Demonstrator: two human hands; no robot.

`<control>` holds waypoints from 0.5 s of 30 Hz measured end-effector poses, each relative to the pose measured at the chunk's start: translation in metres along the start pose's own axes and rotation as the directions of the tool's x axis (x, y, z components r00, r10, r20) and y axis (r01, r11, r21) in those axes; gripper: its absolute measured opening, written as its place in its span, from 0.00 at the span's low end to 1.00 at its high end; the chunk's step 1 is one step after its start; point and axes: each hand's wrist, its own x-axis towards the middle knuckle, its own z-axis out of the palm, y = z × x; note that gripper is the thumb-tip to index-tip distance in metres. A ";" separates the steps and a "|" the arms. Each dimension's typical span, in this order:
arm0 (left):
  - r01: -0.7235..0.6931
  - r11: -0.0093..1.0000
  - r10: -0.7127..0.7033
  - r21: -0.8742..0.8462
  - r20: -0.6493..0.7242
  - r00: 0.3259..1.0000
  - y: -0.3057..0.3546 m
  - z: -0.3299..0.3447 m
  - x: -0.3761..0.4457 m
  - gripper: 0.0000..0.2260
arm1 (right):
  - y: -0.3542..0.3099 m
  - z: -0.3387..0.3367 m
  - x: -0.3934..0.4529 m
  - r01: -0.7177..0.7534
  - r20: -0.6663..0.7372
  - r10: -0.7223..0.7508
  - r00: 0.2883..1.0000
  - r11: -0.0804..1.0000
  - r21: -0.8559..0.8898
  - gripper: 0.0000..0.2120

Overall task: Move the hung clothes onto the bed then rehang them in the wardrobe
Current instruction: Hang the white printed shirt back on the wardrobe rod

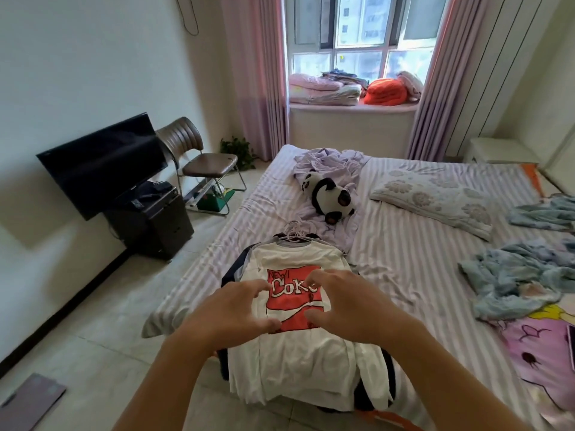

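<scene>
A stack of clothes on hangers lies on the near corner of the striped bed [413, 262]. On top is a white T-shirt [289, 359] with a red Coke print, and darker garments show under its edges. The white hanger hooks [294, 233] bunch together at the far end of the stack. My left hand [231, 311] and my right hand [345, 303] hover side by side over the print, fingers loosely curved and spread. Neither hand holds anything. The wardrobe is out of view.
A panda plush [331, 197] and a lilac sheet lie beyond the stack, with a pillow [435, 200] and crumpled blue fabric [510, 272] to the right. A television [102, 163], a dark cabinet and a brown chair [199, 157] stand left of the bed. Tiled floor lies between.
</scene>
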 end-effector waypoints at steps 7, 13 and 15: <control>0.003 1.000 -0.004 0.002 0.050 0.999 -0.035 -0.012 0.108 0.30 | 0.044 0.014 0.100 -0.062 0.035 0.062 0.997 0.998 -0.002 0.23; -0.053 0.999 0.054 -0.012 0.075 0.996 -0.069 -0.029 0.198 0.26 | 0.070 0.027 0.183 -0.152 0.063 0.153 0.986 0.988 -0.022 0.21; -0.035 0.999 0.034 0.015 0.060 0.998 -0.084 -0.030 0.230 0.27 | 0.080 0.032 0.209 -0.177 0.069 0.179 0.981 0.984 -0.025 0.23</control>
